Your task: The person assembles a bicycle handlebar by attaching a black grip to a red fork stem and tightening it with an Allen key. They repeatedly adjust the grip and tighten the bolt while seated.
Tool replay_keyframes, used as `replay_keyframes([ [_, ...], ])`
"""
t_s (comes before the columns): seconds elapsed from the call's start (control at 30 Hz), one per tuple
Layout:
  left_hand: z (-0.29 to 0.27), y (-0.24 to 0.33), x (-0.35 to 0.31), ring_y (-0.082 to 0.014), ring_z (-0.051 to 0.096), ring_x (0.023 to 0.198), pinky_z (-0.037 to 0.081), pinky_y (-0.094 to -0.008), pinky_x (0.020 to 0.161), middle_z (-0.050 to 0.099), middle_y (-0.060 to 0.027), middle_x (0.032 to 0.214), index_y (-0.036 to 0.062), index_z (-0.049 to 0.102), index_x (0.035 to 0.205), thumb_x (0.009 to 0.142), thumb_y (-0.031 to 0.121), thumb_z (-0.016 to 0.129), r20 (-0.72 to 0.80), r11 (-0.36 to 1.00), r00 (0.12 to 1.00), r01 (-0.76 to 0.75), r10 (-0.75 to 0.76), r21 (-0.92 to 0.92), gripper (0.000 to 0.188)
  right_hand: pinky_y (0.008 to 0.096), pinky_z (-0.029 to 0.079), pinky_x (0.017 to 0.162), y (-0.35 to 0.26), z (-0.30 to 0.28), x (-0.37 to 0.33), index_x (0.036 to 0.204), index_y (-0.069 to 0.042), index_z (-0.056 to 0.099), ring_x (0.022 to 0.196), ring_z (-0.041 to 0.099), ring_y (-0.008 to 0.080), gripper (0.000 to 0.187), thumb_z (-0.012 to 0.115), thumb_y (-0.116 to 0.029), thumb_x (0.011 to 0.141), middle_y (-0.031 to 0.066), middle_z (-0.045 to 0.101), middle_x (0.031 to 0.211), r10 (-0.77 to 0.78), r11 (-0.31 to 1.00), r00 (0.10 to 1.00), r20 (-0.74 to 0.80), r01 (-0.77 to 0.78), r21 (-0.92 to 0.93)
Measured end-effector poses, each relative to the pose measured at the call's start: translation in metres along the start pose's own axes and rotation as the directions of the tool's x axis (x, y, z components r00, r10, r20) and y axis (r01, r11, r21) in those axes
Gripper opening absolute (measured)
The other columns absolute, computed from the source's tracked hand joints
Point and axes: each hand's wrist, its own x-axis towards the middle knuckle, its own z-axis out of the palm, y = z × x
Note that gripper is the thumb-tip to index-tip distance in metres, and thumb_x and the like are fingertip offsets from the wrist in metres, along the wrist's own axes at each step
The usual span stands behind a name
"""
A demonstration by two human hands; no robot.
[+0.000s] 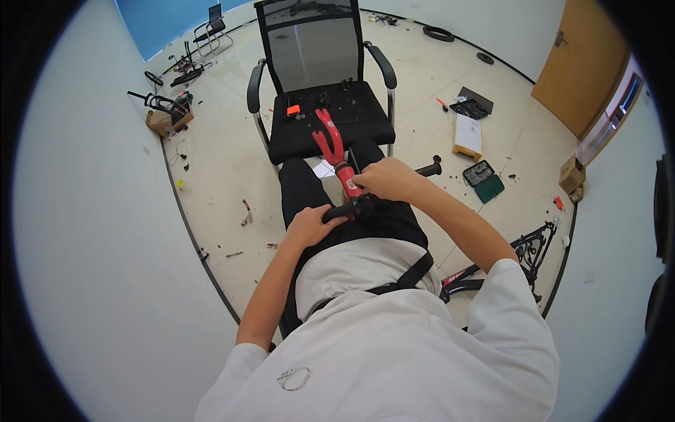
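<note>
Across my lap lies a red bicycle fork (329,137), its two prongs pointing away over the black chair seat. At its near end is a red tube (347,180) with white marks, joined to a black handlebar stem (363,206). My left hand (308,226) is closed around the left part of the black handlebar (340,212). My right hand (385,180) is closed beside the red tube, fingertips pressed together close to it. A thin grey rod (353,161) shows by these fingers; whether they hold it is unclear. The handlebar's right end (430,168) sticks out beyond my right forearm.
Facing me is a black mesh office chair (309,49); an orange item (293,110) and small dark parts lie on its seat. Right: a green tool case (486,184), a white box (467,136), a bicycle frame (531,257). Left: a carton of bike parts (169,121).
</note>
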Motion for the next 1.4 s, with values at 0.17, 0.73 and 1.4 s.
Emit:
replay_keyframes([
  [0.17,-0.006,0.006,0.000,-0.0405,0.066,0.073,0.051,-0.0467,0.067,0.066,-0.0205,0.072,0.0052,0.070,0.096,0.088,0.052,0.070,0.027,1.000,1.000,0.007,-0.006,-0.022,0.047,0.0422,0.054,0.062,-0.008,-0.009,0.006,0.093,-0.008,0.066,0.076,0.070,0.0309,0.010,0.067,-0.014,0.084,0.0106,0.070,0.086,-0.021,0.998,0.999,-0.036,0.019,-0.065],
  [0.73,-0.008,0.003,0.000,-0.0401,0.069,0.080,0.055,-0.0473,0.073,0.070,-0.0196,0.078,0.0059,0.070,0.096,0.087,0.066,0.063,0.064,0.998,0.997,0.031,-0.034,0.048,0.061,0.0425,0.052,0.073,-0.014,-0.012,-0.043,0.098,0.001,0.067,0.083,0.067,0.0402,0.019,0.065,-0.017,0.093,0.0223,0.069,0.085,0.255,0.722,0.960,0.113,-0.267,0.639],
  [1.4,-0.006,0.003,0.001,-0.0385,0.070,0.079,0.056,-0.0462,0.073,0.071,-0.0192,0.078,0.0071,0.071,0.096,0.086,0.066,0.064,0.050,0.998,0.998,0.031,-0.034,0.056,0.060,0.0448,0.056,0.066,-0.067,0.002,-0.039,0.078,0.001,0.065,0.070,0.068,0.0374,0.009,0.064,-0.007,0.080,0.0187,0.066,0.075,0.306,0.946,0.950,-0.055,-0.298,0.126],
])
